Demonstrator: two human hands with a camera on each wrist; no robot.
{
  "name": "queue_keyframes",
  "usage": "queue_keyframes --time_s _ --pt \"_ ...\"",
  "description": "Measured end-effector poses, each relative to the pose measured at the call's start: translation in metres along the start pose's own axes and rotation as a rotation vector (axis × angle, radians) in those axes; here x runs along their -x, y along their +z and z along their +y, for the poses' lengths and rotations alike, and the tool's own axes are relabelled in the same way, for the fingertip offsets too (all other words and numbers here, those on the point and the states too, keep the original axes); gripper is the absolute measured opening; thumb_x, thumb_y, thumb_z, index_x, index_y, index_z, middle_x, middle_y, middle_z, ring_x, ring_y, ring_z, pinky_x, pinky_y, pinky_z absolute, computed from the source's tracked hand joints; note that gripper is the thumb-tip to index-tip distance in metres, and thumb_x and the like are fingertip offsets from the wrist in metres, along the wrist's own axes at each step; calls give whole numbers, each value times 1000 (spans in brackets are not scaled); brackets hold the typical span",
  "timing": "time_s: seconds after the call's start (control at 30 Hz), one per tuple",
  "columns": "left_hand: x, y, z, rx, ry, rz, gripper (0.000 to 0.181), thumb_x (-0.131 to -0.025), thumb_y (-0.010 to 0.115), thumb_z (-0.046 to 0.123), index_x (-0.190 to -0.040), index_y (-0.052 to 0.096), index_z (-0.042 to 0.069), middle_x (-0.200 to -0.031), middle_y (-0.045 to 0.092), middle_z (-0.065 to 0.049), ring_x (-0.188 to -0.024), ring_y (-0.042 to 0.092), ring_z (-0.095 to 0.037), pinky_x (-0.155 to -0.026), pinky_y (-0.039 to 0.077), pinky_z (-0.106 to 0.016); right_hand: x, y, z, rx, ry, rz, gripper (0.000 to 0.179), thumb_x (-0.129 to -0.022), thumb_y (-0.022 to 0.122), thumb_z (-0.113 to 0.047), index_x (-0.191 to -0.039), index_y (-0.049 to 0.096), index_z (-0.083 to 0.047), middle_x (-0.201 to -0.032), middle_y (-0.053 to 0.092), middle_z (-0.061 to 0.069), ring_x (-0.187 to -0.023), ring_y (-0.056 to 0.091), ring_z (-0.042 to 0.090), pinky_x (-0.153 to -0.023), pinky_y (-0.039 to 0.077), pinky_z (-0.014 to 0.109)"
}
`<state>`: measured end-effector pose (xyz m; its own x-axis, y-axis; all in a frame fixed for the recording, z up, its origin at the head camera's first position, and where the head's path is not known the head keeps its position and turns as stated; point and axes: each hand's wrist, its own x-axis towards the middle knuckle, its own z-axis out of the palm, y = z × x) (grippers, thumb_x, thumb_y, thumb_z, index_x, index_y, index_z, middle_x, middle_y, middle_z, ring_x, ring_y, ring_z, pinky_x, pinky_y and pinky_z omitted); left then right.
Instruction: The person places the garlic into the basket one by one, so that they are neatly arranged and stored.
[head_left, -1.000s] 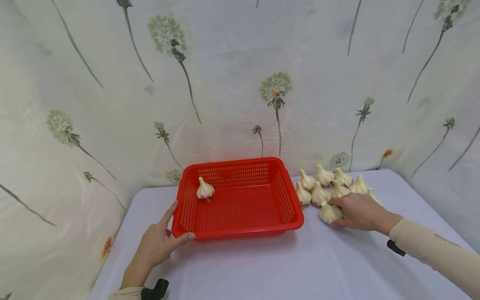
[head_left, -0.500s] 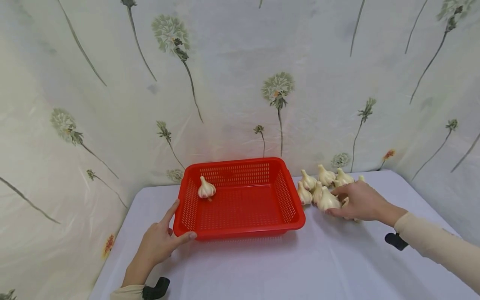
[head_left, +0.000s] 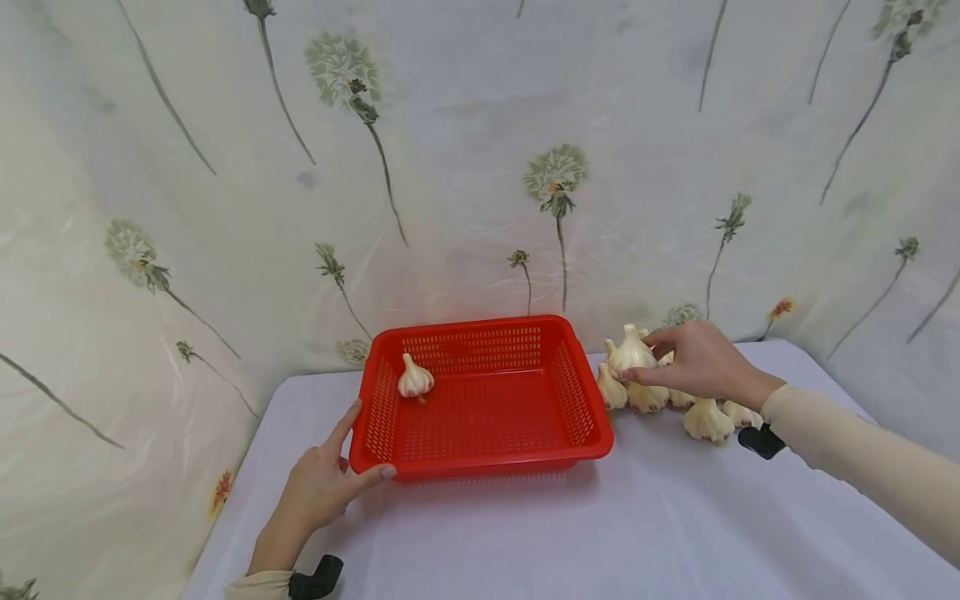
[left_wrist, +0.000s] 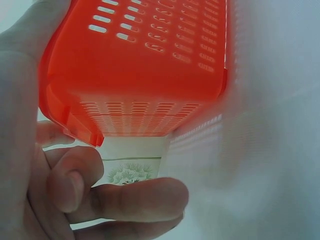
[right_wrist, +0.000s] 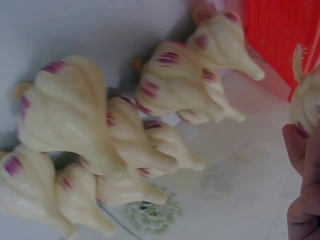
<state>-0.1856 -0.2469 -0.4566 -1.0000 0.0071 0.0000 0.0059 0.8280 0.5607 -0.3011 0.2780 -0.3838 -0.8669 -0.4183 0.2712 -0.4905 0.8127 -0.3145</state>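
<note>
A red plastic basket (head_left: 480, 417) with slotted walls stands on the table in the head view, one garlic bulb (head_left: 415, 379) lying inside at its left. My left hand (head_left: 315, 487) rests at the near-left corner, index finger along the left rim and thumb on the front rim. In the left wrist view the other fingers (left_wrist: 145, 200) bend loosely beside the basket wall. With thumb and fingers, my right hand (head_left: 697, 362) pinches a garlic bulb (head_left: 630, 354), raised above the pile right of the basket. This bulb (right_wrist: 307, 102) shows at the edge of the right wrist view.
Several more garlic bulbs (head_left: 708, 421) are bunched on the table right of the basket, partly hidden by the right hand. The white-covered table (head_left: 600, 533) ends at the back against a hanging dandelion-print cloth (head_left: 465, 167).
My right hand has taken a garlic bulb from the front of the pile and lifted it up and slightly left. My left hand keeps its place on the basket.
</note>
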Motion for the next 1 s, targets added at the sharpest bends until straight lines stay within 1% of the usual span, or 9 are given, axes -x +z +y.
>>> queue_keyframes --time_s 0.07,0.23,0.33,0.43,0.5,0.67,0.83,0.93,1.0 --pt "-1 0 -1 -1 1 1 109 -67 69 79 -156 20 40 -52 50 0 -46 47 -15 -44 36 -28 -7 -1 -5 -4 -4 8 40 -74 80 -57 -89 75 -20 -79 72 -7 -77 69 16 -61 52 30" --pt "-1 0 -2 -7 -2 2 110 -66 68 80 -156 20 40 -54 50 -1 -48 46 -15 -45 37 -28 -28 -4 -17 -7 -22 47 39 -73 81 -58 -86 75 -22 -81 74 -5 -71 68 12 -57 50 29" --pt "-1 0 -1 -7 -7 -1 110 -66 68 81 -156 20 40 -55 51 -1 -48 46 -15 -46 37 -28 -41 -6 -25 -9 -37 62 45 -73 81 -58 -93 77 -17 -86 75 0 -73 70 14 -58 51 30" --pt "-1 -1 -1 -8 -13 -4 110 -66 68 81 -156 20 40 -56 51 -1 -49 46 -15 -46 37 -28 -53 -5 -33 -18 -54 50 49 -74 80 -56 -98 77 -13 -88 76 2 -76 70 15 -59 52 31" --pt "-1 -1 -1 -9 -15 -5 110 -66 69 81 -156 20 40 -56 50 -1 -50 46 -15 -46 37 -28 -60 -2 -39 -28 -62 37 47 -75 81 -54 -98 77 -14 -89 75 1 -77 70 15 -60 51 32" --pt "-1 -1 -1 -29 -8 1 110 -67 68 80 -157 20 39 -57 48 -1 -53 43 -15 -46 35 -27 -79 8 -55 -47 -80 35 36 -75 81 -52 -93 76 -21 -86 75 -4 -78 70 12 -60 49 30" --pt "-1 -1 -1 -29 -7 4 110 -67 69 79 -157 21 38 -58 47 -1 -54 42 -14 -47 33 -27 -95 19 -70 -63 -128 32 36 -76 80 -53 -91 75 -21 -85 75 -4 -77 70 14 -56 47 30" --pt "-1 -1 -1 -28 -13 5 110 -66 69 79 -157 21 38 -58 47 -1 -54 42 -14 -47 34 -26 -103 25 -79 -70 -146 18 37 -76 80 -53 -92 75 -20 -84 74 -5 -77 70 15 -59 47 30" --pt "-2 -2 -2 -25 -9 7 111 -66 69 80 -157 21 38 -58 47 0 -54 41 -14 -47 33 -26 -107 30 -84 -70 -150 6 36 -76 80 -53 -92 75 -21 -81 73 -7 -74 68 13 -60 47 30"
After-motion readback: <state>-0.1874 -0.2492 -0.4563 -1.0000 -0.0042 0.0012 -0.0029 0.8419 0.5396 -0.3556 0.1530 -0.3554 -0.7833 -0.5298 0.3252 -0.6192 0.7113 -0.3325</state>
